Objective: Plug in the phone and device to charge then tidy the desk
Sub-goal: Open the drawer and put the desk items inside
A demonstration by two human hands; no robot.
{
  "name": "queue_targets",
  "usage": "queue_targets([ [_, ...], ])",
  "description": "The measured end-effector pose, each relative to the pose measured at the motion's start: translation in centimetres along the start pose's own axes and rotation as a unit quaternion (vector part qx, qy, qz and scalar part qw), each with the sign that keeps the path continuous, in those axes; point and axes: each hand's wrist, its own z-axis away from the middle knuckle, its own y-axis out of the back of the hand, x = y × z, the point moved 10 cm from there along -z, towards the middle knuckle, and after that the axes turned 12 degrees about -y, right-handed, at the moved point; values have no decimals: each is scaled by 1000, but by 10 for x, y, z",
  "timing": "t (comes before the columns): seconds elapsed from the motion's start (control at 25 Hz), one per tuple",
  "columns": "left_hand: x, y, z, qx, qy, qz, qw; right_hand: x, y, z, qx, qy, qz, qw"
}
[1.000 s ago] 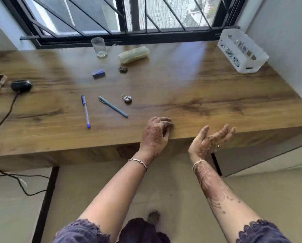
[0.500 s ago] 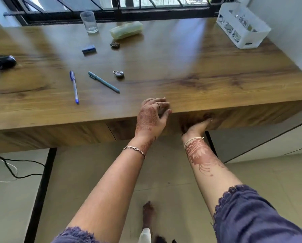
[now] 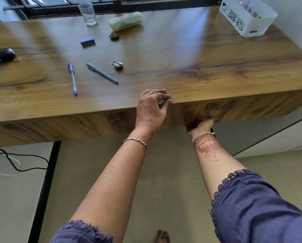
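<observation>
Two hands at desk (image 3: 181, 55) edge | basket (image 3: 248, 29) contents unclear | glass (image 3: 87, 14) empty

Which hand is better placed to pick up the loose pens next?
Left, probably. The left hand rests on the desk edge, nearest the teal pen and blue pen. The right hand is hooked under the desk front, fingers hidden.

Purple lace-edged sleeves (image 3: 262, 206), henna patterns, wrist bracelets (image 3: 135, 140), finger ring (image 3: 157, 94).
</observation>
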Motion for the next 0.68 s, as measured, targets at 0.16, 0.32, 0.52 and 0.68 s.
queue_targets([
  [0.16,2,1,1,6,2,4,1000,4,1,-10,-13,-48,-22,999],
  [0.32,-3,0,-2,1,7,10,1000,6,6,-9,-11,-48,-36,998],
  [0.52,-3,-2,-2,-16,25,6,1000,18,35,5,20,-27,-86,996],
  [0.68,6,-6,8,-67,26,-24,997,29,65,22,12,-42,-88,995],
])
